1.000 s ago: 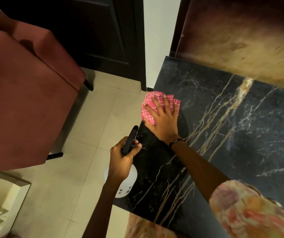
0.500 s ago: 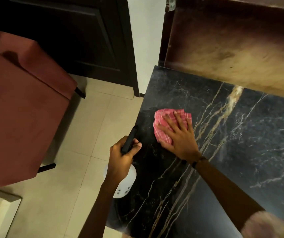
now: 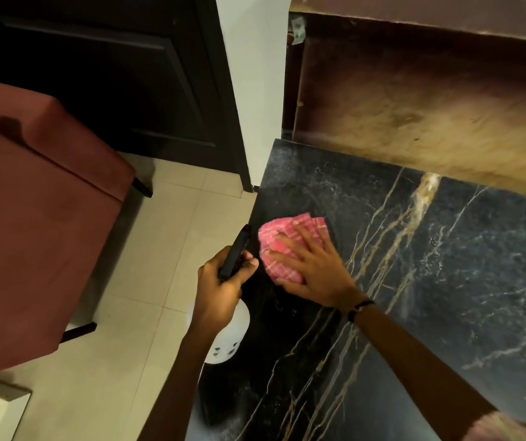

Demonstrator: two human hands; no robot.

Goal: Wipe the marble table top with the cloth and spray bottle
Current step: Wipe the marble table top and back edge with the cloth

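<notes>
Two hands busy: right hand (image 3: 314, 270) flat, fingers spread, pressing pink cloth (image 3: 282, 246) onto marble table top (image 3: 446, 281); left hand (image 3: 220, 288) grips spray bottle (image 3: 228, 338).

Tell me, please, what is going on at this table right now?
A person is wiping a black marble table top. Their right hand lies flat on a pink checked cloth, pressing it to the marble near the table's left edge. Their left hand grips a spray bottle by its black trigger head, holding it at that edge, with its white body hanging below the hand. A red upholstered chair stands on the tiled floor beside the table.
</notes>
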